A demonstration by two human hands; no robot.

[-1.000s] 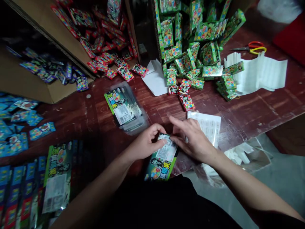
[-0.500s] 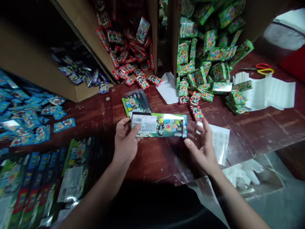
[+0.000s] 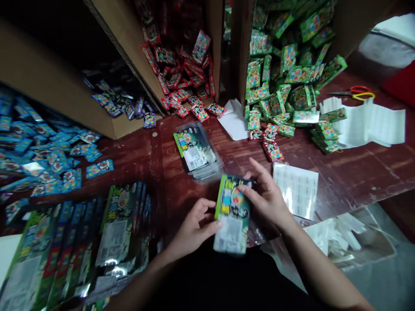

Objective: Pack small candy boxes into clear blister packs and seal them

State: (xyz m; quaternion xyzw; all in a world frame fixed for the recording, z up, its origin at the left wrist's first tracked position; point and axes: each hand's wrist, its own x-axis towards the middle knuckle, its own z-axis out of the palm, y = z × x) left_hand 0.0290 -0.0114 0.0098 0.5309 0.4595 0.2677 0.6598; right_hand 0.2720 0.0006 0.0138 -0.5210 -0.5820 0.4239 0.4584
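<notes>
A green and black printed pouch [image 3: 232, 216] with a pale label on its lower part is held upright near my body. My right hand [image 3: 264, 194] grips its upper right edge, thumb across the front. My left hand [image 3: 199, 224] is at its left edge, fingers curled, the thumb tip by the pouch's side; how firmly it touches is hard to see. Beyond my hands, a small stack of similar flat pouches [image 3: 196, 149] lies on the dark red table [image 3: 129, 160]. A sheet of clear stickers [image 3: 296, 190] lies right of my right hand.
Cardboard boxes spill purple packets [image 3: 149, 120], red packets [image 3: 197, 112] and green packets [image 3: 254, 119]. Blue packets [image 3: 58, 160] lie left, above rows of filled pouches [image 3: 113, 229]. Scissors [image 3: 359, 93] and white paper strips [image 3: 385, 123] are right; a bin [image 3: 372, 246] stands below the edge.
The pouch has turned from lying sideways to upright and come closer to my body. My right hand has taken hold of it, and my left hand has shifted down and right. The view has shifted slightly.
</notes>
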